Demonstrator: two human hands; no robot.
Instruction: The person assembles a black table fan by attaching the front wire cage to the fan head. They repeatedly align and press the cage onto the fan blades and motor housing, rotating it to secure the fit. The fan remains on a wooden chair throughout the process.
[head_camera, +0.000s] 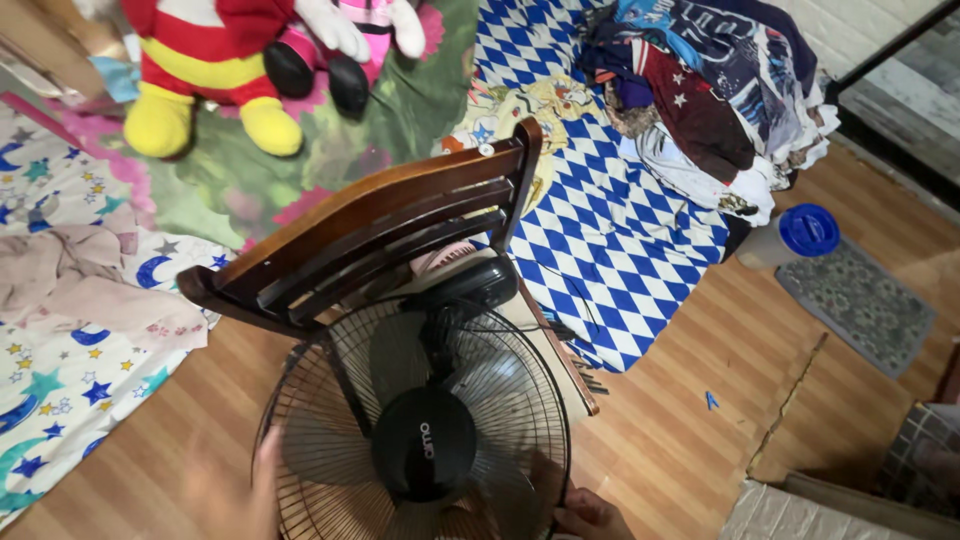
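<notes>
Wooden floor below, both hands' fingers grip the black fan (420, 420) guard: left hand (262, 480), right hand (590, 515)

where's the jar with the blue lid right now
In the head view the jar with the blue lid lies on the wooden floor at the right, between the pile of clothes and the grey mat.

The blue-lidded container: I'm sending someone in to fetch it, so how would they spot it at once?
Start at the heap of clothes on the blue-and-white diamond sheet. Just right of its lower edge, on the wooden floor, a grey container lies beside a small grey mat. Its round bright blue lid sets it apart.
</notes>
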